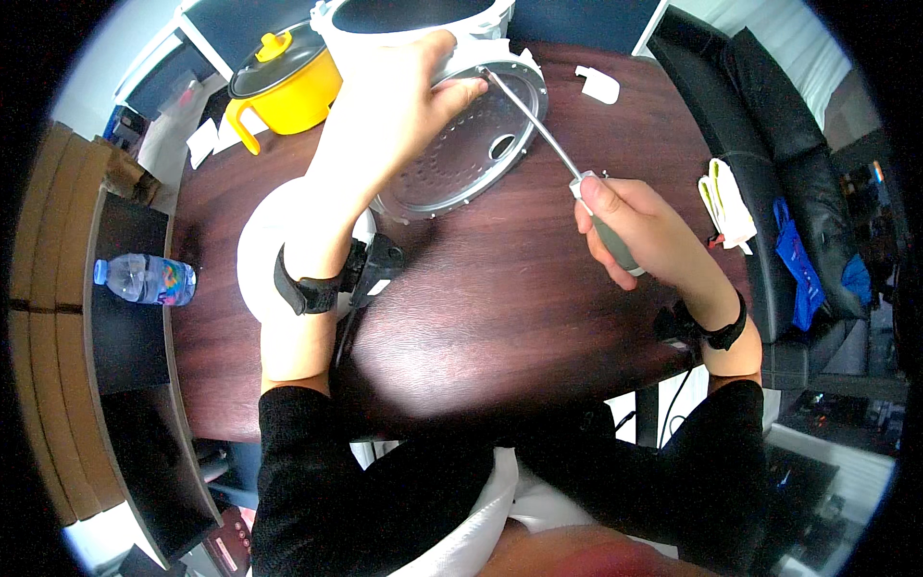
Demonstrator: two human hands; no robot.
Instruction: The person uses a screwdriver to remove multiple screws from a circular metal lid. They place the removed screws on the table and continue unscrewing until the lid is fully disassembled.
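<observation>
My right hand is wrapped round the grey-green handle of a screwdriver. Its long metal shaft slants up to the left, and the tip meets the rim of a round, shiny, perforated disc. That disc stands tilted, with small tabs along its edge and a larger hole near its lower right. My left hand grips the disc's upper rim, its thumb beside the screwdriver tip. Behind it is a white, round appliance body with a dark inside; whether the disc is joined to it I cannot tell. Any screw at the tip is too small to make out.
A white round part lies under my left forearm. Back left stands a yellow pot with lid. A small white piece and folded white gloves lie on the brown table. A water bottle rests on the left shelf.
</observation>
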